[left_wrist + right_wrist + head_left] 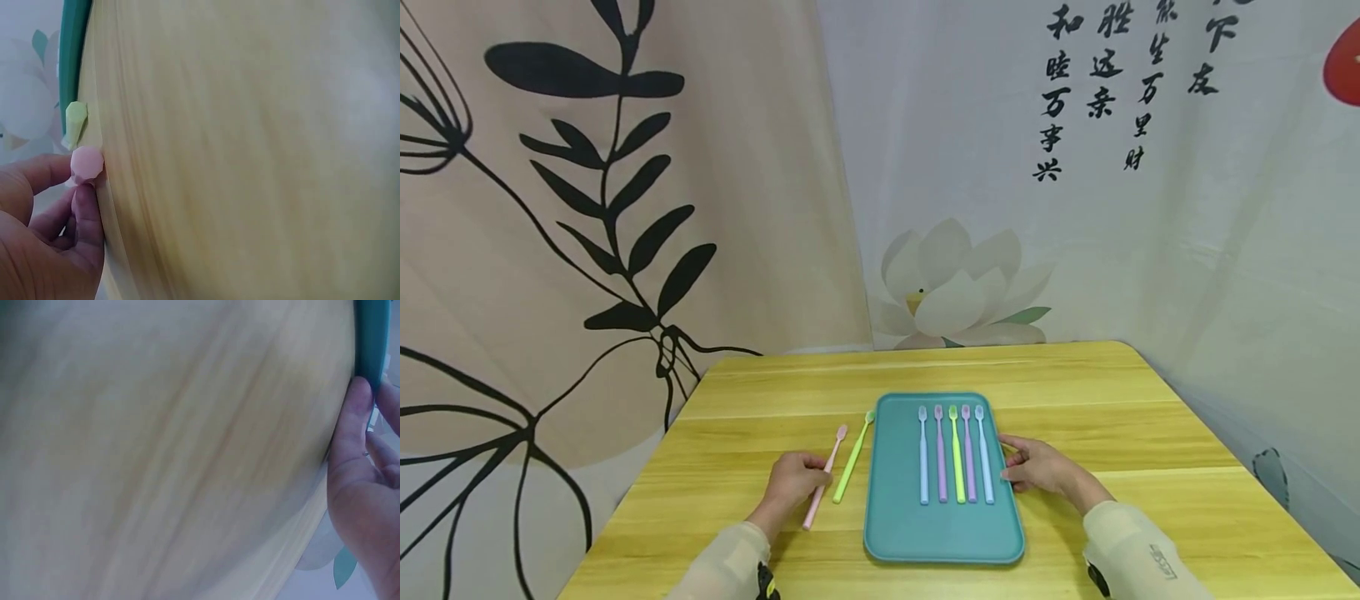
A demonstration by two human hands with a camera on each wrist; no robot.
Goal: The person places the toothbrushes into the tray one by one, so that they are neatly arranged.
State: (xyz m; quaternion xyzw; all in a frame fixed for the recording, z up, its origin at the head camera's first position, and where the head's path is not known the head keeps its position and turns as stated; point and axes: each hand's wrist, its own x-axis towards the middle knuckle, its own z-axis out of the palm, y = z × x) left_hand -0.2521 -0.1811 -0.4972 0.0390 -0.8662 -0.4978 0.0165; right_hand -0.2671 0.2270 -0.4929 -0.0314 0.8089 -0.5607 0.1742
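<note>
My left hand (pixel 793 483) pinches a pink toothbrush (pixel 814 506) between thumb and fingers, left of the tray. In the left wrist view, the pink handle end (pixel 87 164) shows at the fingertips, against the wooden surface. Between that hand and the tray lies a yellow-green toothbrush (pixel 853 460), bristle end away from me. On the teal tray (pixel 943 535) several toothbrushes lie side by side: two light blue, two purple and a yellow-green one (pixel 957 458). With thumb and fingers, my right hand (pixel 1041 468) grips the tray's right rim (pixel 371 344).
The wooden table (pixel 1097 417) extends on both sides of the tray. Behind it hangs a cloth backdrop (pixel 955 167) printed with plants, a lotus and dark characters.
</note>
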